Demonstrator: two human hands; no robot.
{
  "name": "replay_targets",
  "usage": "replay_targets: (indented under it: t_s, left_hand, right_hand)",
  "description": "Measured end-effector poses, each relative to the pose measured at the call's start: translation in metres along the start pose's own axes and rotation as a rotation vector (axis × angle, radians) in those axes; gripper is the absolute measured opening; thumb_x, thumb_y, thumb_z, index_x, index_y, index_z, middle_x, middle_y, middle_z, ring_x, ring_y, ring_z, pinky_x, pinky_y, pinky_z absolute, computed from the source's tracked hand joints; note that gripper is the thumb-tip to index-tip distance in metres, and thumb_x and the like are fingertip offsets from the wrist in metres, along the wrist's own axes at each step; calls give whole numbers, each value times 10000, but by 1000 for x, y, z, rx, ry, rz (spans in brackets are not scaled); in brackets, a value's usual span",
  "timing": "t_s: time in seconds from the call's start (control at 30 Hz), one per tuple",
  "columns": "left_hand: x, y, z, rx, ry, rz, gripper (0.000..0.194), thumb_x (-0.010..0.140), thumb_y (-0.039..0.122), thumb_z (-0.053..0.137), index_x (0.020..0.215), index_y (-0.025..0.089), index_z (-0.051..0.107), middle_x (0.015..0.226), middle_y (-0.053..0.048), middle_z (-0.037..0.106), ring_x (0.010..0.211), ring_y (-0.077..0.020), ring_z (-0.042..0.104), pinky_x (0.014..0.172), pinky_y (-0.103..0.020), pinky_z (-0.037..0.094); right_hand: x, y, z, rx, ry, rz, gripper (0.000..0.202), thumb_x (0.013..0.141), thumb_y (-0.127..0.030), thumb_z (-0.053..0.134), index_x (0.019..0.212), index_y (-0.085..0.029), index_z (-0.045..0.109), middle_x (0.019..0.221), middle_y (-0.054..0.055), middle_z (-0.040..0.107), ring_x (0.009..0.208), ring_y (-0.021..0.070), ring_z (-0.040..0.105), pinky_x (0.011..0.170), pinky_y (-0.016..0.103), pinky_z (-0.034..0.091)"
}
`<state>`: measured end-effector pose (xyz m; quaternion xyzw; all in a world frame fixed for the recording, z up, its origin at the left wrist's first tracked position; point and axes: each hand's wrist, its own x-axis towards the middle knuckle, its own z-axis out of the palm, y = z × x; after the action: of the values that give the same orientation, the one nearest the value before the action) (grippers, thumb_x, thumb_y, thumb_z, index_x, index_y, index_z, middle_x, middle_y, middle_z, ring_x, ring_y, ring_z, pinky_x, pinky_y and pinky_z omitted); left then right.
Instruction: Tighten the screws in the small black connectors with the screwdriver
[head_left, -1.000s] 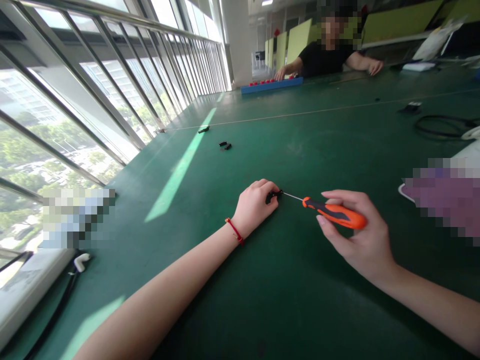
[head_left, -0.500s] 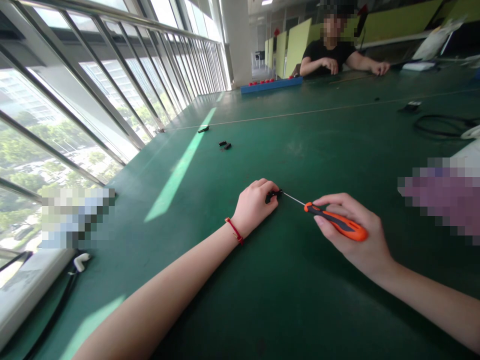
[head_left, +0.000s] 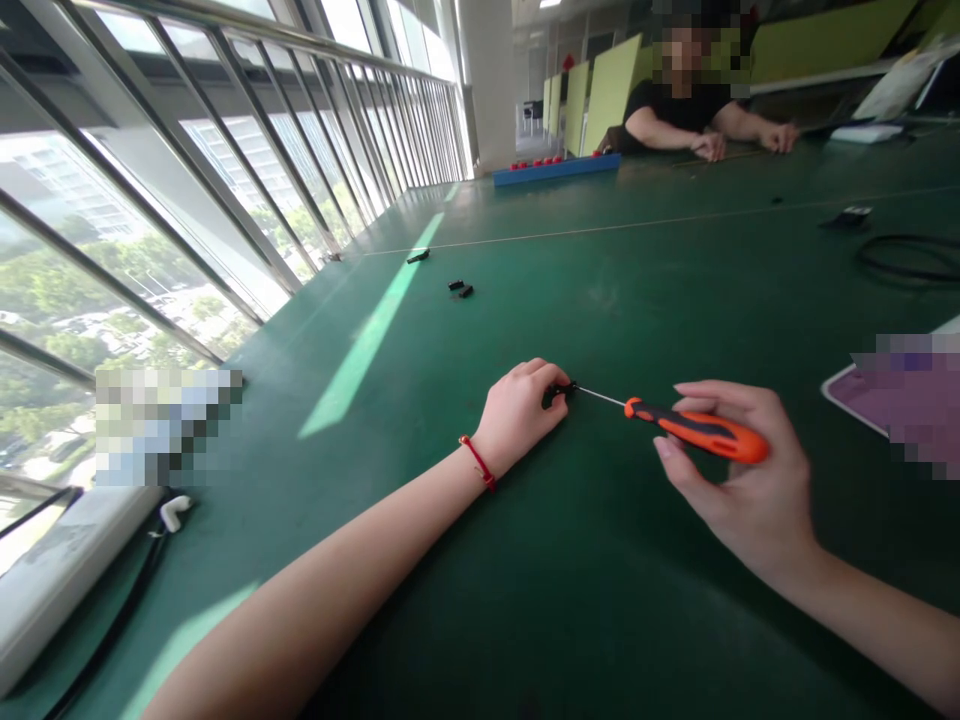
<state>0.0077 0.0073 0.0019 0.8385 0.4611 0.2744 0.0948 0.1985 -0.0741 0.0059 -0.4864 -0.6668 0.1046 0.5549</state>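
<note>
My left hand (head_left: 526,408), with a red cord on its wrist, rests on the green table and pinches a small black part (head_left: 556,393) between thumb and fingers. What kind of part it is cannot be made out, as the fingers cover some of it. An orange and dark grey screwdriver (head_left: 705,432) lies nearly level, its thin shaft reaching left to the black part. My right hand (head_left: 757,470) holds the screwdriver loosely by the rear of the handle. Its thumb and forefinger stand spread away from the handle.
Small black pieces (head_left: 461,289) lie farther up the table (head_left: 600,600), with another black piece (head_left: 418,256) beyond. A blue rack with red pieces (head_left: 556,170) stands at the back. Across the table sits a person (head_left: 667,115). Railing and cable are left; a purple item (head_left: 907,400) is right.
My right thumb and forefinger have opened away from the screwdriver handle, which they pinched before. The view has shifted slightly. The person opposite has lowered one hand to the table.
</note>
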Motion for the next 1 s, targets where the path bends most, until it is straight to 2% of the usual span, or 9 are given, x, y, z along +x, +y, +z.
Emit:
replay_targets:
  t_s: [0.17, 0.33, 0.5, 0.57, 0.67, 0.73, 0.83, 0.9, 1.0]
  left_hand:
    - [1, -1, -1, -19, -2, 2, 164, 781, 158, 511, 888, 188, 631, 931, -23, 649, 838, -151, 603, 720, -254, 488]
    - [1, -2, -2, -39, -6, 4, 164, 788, 159, 507, 892, 187, 630, 923, -21, 643, 837, -150, 600, 717, -254, 488]
    - [0, -3, -2, -55, -8, 5, 165, 790, 155, 506, 894, 188, 629, 919, -21, 641, 834, -148, 596, 738, -258, 492]
    - [0, -3, -2, -62, -10, -4, 162, 786, 153, 512, 891, 190, 629, 919, -21, 641, 836, -149, 597, 747, -260, 494]
    - [0, -3, -2, -76, -14, -12, 156, 785, 151, 514, 885, 193, 626, 929, -20, 642, 843, -152, 599, 748, -262, 496]
    - [0, -3, -2, -82, -13, -17, 155, 788, 153, 512, 886, 194, 624, 933, -19, 642, 845, -152, 599, 748, -262, 496]
    - [1, -2, -3, -82, -17, -19, 154, 791, 151, 508, 888, 194, 620, 940, -18, 640, 842, -150, 595, 749, -261, 495]
    - [0, -2, -3, -75, -22, -15, 156, 793, 148, 505, 891, 191, 618, 944, -18, 639, 845, -151, 591, 752, -262, 494]
    - [0, -2, -3, -65, -30, -15, 158, 797, 146, 503, 896, 190, 618, 948, -18, 639, 845, -153, 588, 753, -265, 496]
  right_hand:
    - [2, 5, -2, -44, -163, 69, 133, 787, -318, 619, 894, -242, 596, 758, 10, 647, 641, 165, 631, 579, 291, 514]
    - [3, 4, -1, 58, 5, 59, 280, 740, -239, 662, 1000, -243, 560, 865, 23, 594, 699, 155, 622, 626, 289, 540]
    - [2, 3, -2, 73, -171, 103, 170, 793, -271, 612, 954, -242, 565, 661, -12, 569, 552, 137, 586, 446, 233, 476]
    - [1, 3, -2, 53, -123, 102, 157, 788, -269, 619, 935, -241, 573, 738, 6, 597, 605, 142, 607, 485, 237, 499]
    - [1, 5, -2, 78, -39, 78, 288, 751, -247, 649, 1022, -242, 553, 830, 16, 578, 663, 145, 611, 568, 258, 536]
    - [1, 5, -3, 96, -103, 78, 300, 763, -253, 636, 1048, -244, 543, 769, 1, 568, 621, 139, 601, 535, 249, 529]
    - [1, 5, -3, 65, -206, 99, 169, 803, -267, 599, 970, -249, 574, 713, -5, 600, 589, 137, 607, 473, 223, 501]
    - [0, 6, -3, 36, -132, 90, 157, 790, -265, 614, 943, -248, 583, 820, 18, 626, 676, 150, 629, 529, 235, 525]
    - [-1, 7, -3, 43, -25, 71, 295, 752, -261, 648, 1032, -243, 557, 883, 32, 594, 766, 169, 622, 639, 270, 551]
